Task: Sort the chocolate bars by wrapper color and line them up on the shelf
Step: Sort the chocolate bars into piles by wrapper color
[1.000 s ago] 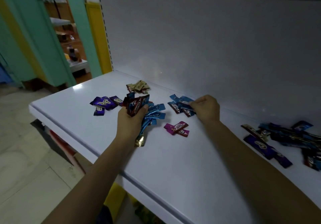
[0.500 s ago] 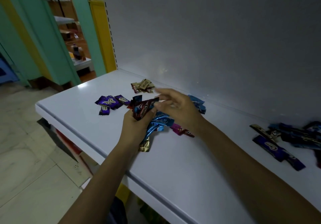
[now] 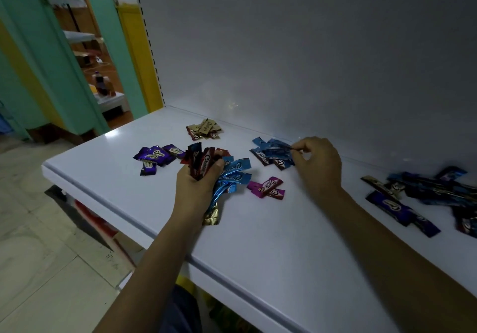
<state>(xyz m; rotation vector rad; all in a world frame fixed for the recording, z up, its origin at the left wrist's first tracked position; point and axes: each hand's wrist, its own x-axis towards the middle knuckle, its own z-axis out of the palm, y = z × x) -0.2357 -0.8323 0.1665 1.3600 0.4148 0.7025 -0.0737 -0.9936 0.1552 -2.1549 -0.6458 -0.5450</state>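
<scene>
Two grips full: left grip (image 3: 196,190) clutches "Choco" bunch (image 3: 236,175); right grip (image 3: 318,167) pinches blue bar (image 3: 277,149).

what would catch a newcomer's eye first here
The left hand grips a fanned bunch of bars, red and blue, midway along the white shelf. Beside it, the right hand pinches a blue bar on the blue pile near the back. An unsorted heap lies far right.

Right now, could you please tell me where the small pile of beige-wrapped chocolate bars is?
In the head view, the pile of beige-wrapped chocolate bars lies at the back left of the white shelf, just behind the purple-wrapped pile.
</scene>
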